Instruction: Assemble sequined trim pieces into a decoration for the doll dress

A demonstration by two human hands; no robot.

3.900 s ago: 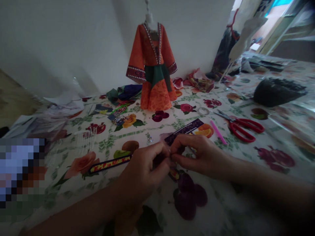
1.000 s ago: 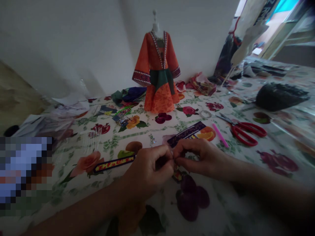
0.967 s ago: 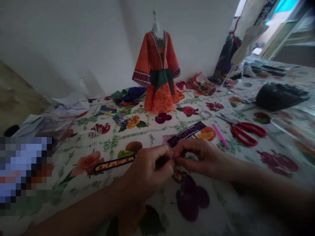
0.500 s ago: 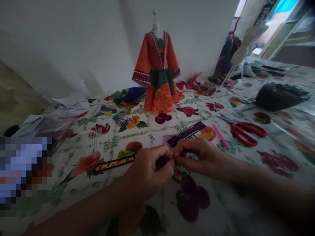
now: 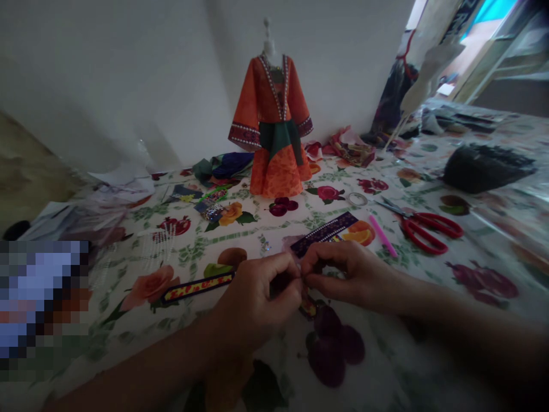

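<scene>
My left hand (image 5: 261,297) is closed in a pinch over a patterned trim strip (image 5: 199,288), yellow and red with a dark border. The strip runs from the left into my fingers, and a short patterned end (image 5: 307,307) shows below the fingertips. My right hand (image 5: 347,274) meets the left with thumb and forefinger pinched together. Whatever lies between those right fingertips is too small to make out. Just beyond my hands lies a dark trim piece (image 5: 323,233) edged with white beads. A pink stick (image 5: 383,236) rests right of it.
Red-handled scissors (image 5: 433,232) and a tape roll (image 5: 357,199) lie to the right. At the back stands a small mannequin in an orange dress (image 5: 278,131). Fabric scraps (image 5: 349,146), a black bundle (image 5: 486,166), bead strands (image 5: 158,243) and papers (image 5: 120,186) lie on the flowered tablecloth (image 5: 180,349).
The whole view has shifted very slightly. Both hands stay pinched together in the same place, with only a tiny movement at the fingertips.
</scene>
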